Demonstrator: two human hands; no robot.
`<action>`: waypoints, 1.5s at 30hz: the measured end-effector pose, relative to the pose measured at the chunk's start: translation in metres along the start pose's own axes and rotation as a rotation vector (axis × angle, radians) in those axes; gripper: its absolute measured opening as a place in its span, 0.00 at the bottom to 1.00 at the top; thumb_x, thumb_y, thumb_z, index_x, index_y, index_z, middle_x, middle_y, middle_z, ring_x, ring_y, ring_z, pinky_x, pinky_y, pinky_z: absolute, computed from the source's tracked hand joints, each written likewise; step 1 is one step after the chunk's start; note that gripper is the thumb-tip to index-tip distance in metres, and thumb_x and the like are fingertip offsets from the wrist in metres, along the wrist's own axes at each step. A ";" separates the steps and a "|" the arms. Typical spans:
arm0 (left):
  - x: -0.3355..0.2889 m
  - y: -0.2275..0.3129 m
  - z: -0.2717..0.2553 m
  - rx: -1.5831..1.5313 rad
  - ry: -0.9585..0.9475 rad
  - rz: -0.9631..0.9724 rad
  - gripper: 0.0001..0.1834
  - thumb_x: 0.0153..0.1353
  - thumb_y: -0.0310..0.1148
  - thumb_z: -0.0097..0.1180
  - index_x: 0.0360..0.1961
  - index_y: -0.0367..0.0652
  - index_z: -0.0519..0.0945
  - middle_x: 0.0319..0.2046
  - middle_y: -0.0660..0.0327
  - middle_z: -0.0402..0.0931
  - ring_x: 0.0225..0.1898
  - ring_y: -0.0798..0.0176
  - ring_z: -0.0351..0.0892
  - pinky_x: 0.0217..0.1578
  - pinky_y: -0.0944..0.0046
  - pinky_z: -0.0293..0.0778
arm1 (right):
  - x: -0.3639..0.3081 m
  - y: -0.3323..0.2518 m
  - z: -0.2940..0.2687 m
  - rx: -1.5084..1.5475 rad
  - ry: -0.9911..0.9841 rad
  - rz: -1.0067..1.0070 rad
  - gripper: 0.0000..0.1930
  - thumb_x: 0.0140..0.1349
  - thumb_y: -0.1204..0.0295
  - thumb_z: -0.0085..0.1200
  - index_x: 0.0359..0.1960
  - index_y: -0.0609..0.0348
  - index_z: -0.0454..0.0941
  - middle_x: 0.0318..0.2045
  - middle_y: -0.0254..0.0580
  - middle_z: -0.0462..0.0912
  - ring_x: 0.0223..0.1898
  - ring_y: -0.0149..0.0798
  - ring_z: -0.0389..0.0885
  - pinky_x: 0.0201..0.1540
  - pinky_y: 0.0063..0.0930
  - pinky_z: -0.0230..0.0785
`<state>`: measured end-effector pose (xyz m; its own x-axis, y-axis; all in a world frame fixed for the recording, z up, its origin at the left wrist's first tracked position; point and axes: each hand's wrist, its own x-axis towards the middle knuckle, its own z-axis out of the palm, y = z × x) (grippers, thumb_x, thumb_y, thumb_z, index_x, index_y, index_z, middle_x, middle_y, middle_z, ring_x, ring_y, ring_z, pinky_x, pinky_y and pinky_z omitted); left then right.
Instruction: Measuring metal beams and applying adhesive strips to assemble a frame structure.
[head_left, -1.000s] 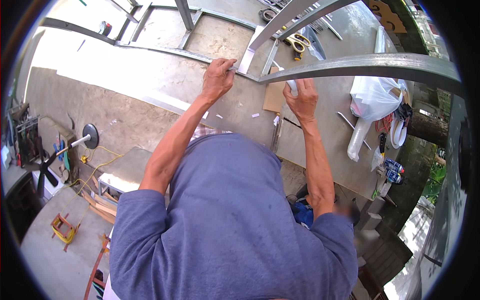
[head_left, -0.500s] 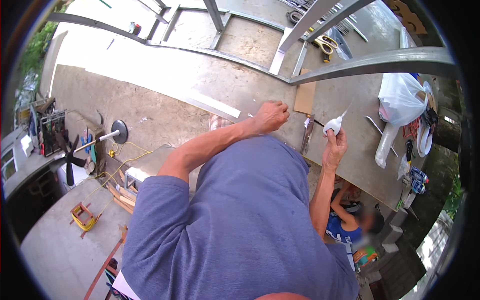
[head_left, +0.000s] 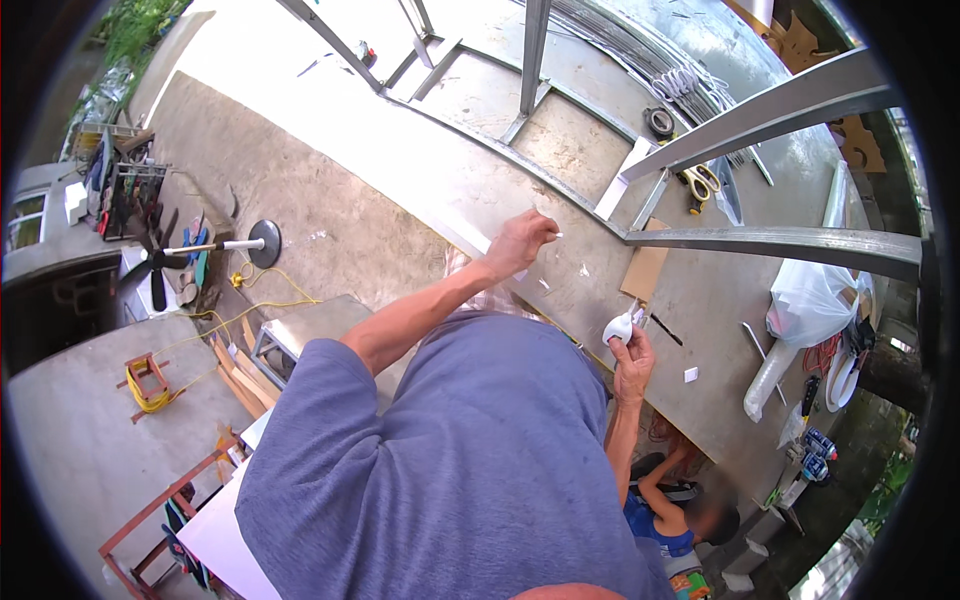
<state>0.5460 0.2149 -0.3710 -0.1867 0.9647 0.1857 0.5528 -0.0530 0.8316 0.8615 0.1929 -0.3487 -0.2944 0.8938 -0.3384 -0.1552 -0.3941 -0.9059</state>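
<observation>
My right hand (head_left: 634, 370) is closed round a small white squeeze bottle (head_left: 618, 330) with a narrow nozzle, held over the near edge of the grey table (head_left: 720, 410). Ahead and to its left, my left hand (head_left: 515, 247) pinches a small white piece (head_left: 557, 235) at the fingertips; its exact kind cannot be made out. Small white scraps (head_left: 585, 270) lie on the table between the hands. Just right of the bottle rest a thin black tool (head_left: 665, 329) and a small white square (head_left: 691, 375). A brown cardboard strip (head_left: 645, 264) lies beyond the bottle.
A metal frame (head_left: 780, 240) spans the table, its bars rising toward me. Scissors (head_left: 700, 184), a black tape roll (head_left: 658, 122) and a filled plastic bag (head_left: 805, 300) lie around it. Another person (head_left: 665, 505) is low at the right. A fan (head_left: 158, 262) stands left.
My left hand has lifted off the table, now with the white piece showing at its fingertips. The right hand has brought the bottle nearer, by the table's edge. The whole view has turned.
</observation>
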 end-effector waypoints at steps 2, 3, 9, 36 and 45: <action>0.009 -0.031 -0.030 -0.045 0.270 -0.144 0.05 0.59 0.26 0.61 0.36 0.40 0.83 0.27 0.56 0.81 0.27 0.62 0.79 0.31 0.65 0.75 | 0.007 0.001 0.008 -0.023 -0.028 -0.007 0.22 0.57 0.81 0.63 0.54 0.67 0.74 0.46 0.39 0.80 0.48 0.33 0.79 0.53 0.28 0.71; 0.016 -0.047 -0.049 -0.037 0.312 -0.206 0.05 0.59 0.26 0.61 0.36 0.39 0.83 0.27 0.56 0.82 0.26 0.64 0.79 0.30 0.66 0.75 | 0.011 0.001 0.014 -0.036 -0.038 0.013 0.21 0.57 0.81 0.63 0.53 0.67 0.75 0.45 0.39 0.81 0.48 0.33 0.79 0.53 0.27 0.71; 0.068 -0.114 -0.160 0.178 0.514 -0.280 0.05 0.56 0.27 0.62 0.34 0.38 0.84 0.31 0.52 0.82 0.32 0.52 0.82 0.36 0.57 0.76 | 0.040 -0.001 0.080 -0.101 -0.116 0.050 0.21 0.57 0.79 0.64 0.53 0.66 0.75 0.43 0.38 0.81 0.46 0.31 0.79 0.52 0.25 0.71; 0.148 -0.194 -0.229 0.329 0.338 -0.186 0.08 0.57 0.30 0.59 0.36 0.39 0.85 0.34 0.49 0.82 0.34 0.49 0.83 0.36 0.55 0.78 | 0.065 0.061 0.292 0.015 0.075 0.035 0.21 0.58 0.77 0.64 0.53 0.67 0.74 0.44 0.40 0.82 0.46 0.32 0.79 0.53 0.27 0.71; 0.147 -0.172 -0.225 0.437 0.341 -0.316 0.14 0.51 0.40 0.66 0.32 0.40 0.85 0.33 0.54 0.79 0.36 0.49 0.82 0.37 0.50 0.77 | 0.077 0.061 0.297 0.088 0.085 0.024 0.19 0.58 0.79 0.63 0.51 0.65 0.75 0.44 0.39 0.82 0.46 0.32 0.79 0.53 0.28 0.69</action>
<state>0.2410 0.3081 -0.3687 -0.6033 0.7765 0.1818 0.6953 0.4004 0.5969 0.5487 0.1742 -0.3545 -0.2185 0.8974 -0.3832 -0.2326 -0.4293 -0.8727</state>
